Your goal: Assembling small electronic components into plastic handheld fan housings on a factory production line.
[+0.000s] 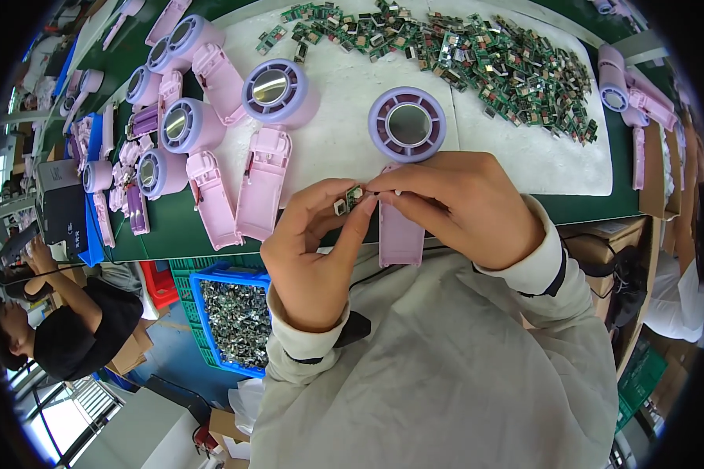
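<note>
Between the thumb and fingers of my left hand (309,250) is a small green circuit board (354,197). My right hand (473,199) pinches at the board's right side, where a small white connector (398,192) shows by its fingertips; the exact grip is hidden. Both hands meet over a pink handle shell (401,234) at the table's near edge. Just beyond them a round purple fan head (407,125) lies face up, joined to that handle as far as I can see.
A large pile of green circuit boards (516,74) spreads over the white sheet (336,102). More fan heads (276,92) with pink handles (264,184) lie to the left. Below the table edge stands a blue crate (235,320) full of small parts. A person in black (86,328) works at far left.
</note>
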Demonstrator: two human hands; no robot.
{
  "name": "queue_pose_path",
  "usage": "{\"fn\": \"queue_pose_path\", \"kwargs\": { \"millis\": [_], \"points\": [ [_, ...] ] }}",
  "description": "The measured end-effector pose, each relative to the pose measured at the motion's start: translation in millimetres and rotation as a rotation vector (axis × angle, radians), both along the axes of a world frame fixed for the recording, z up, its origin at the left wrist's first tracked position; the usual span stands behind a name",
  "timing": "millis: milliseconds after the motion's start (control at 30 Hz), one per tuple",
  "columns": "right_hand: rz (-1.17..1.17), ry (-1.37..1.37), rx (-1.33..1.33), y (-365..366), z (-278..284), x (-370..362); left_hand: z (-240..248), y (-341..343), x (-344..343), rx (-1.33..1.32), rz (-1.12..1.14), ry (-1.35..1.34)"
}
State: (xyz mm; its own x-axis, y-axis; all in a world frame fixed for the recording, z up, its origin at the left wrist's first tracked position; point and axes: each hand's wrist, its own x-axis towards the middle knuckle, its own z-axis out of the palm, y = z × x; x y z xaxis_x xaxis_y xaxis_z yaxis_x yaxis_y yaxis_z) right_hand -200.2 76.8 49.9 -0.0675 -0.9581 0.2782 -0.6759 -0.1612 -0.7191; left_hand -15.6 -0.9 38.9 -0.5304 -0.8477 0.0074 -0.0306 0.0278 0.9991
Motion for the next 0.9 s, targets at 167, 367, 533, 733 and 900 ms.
{"fn": "queue_pose_path", "kwargs": {
  "millis": [167,367,533,733,900],
  "points": [
    [0.006,0.01,-0.022,1.6,-3.0,2.0,-0.7,-1.1,3.9,0.043,-0.004,0.036],
    [-0.033,0.011,-0.107,0.9,-10.8,5.2,-0.4,4.2,2.2,-0.246,-0.05,-0.119],
    [-0.023,0.131,-0.086,0.7,-3.4,5.7,0.7,7.3,-3.0,-0.36,0.036,-0.177],
    [-0.062,0.164,-0.111,-2.9,-13.0,6.9,-4.0,13.7,-5.2,-0.777,0.072,-0.324],
    [-0.119,0.173,-0.218,-3.6,-20.4,14.5,-4.5,17.7,-5.7,-0.455,0.238,-0.15]
  ]
}}
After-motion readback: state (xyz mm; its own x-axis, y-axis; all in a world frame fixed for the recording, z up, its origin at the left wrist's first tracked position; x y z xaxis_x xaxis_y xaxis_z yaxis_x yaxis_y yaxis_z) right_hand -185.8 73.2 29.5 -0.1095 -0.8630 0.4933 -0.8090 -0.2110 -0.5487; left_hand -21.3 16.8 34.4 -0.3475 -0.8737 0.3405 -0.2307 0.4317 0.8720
